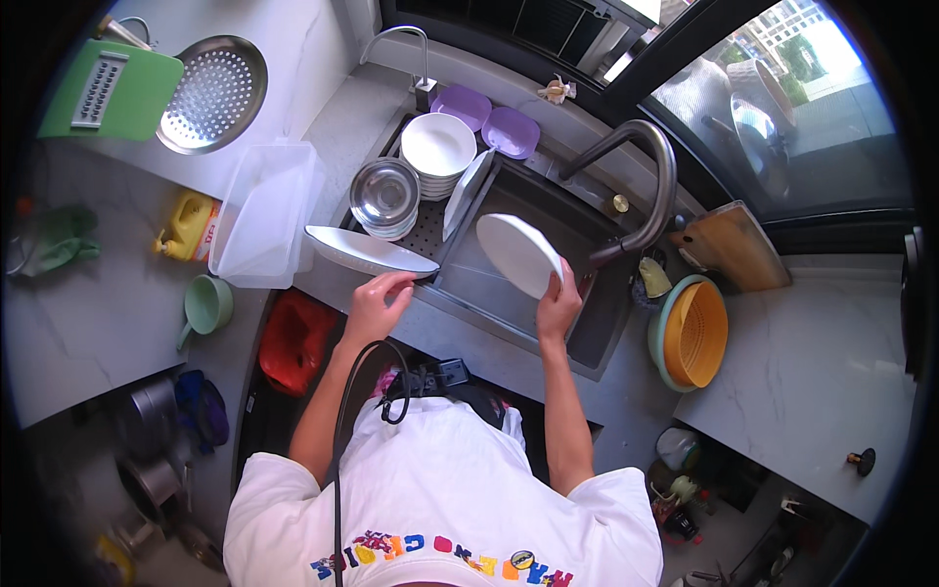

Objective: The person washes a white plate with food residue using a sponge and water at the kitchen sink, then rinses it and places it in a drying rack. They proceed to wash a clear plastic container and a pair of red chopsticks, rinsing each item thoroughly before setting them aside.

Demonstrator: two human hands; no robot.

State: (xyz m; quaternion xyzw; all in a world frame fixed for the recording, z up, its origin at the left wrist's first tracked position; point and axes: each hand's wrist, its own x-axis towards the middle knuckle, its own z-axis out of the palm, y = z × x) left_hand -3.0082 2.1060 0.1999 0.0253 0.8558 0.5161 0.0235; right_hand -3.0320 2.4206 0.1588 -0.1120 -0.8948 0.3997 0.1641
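Note:
My right hand grips the rim of a white plate, tilted over the dark sink basin. My left hand is at the lower edge of another white plate, which leans at the near left edge of the sink; whether the fingers hold it or only touch it, I cannot tell. Behind it, stainless steel bowls sit on other bowls, beside a stack of white bowls. A further white dish stands on edge beside that stack. Two purple plastic containers lie at the back.
A curved faucet arches over the sink's right side. Left are a clear plastic bin, a yellow bottle and a green ladle. An orange colander and a wooden cutting board stand right. A red bag hangs below the counter.

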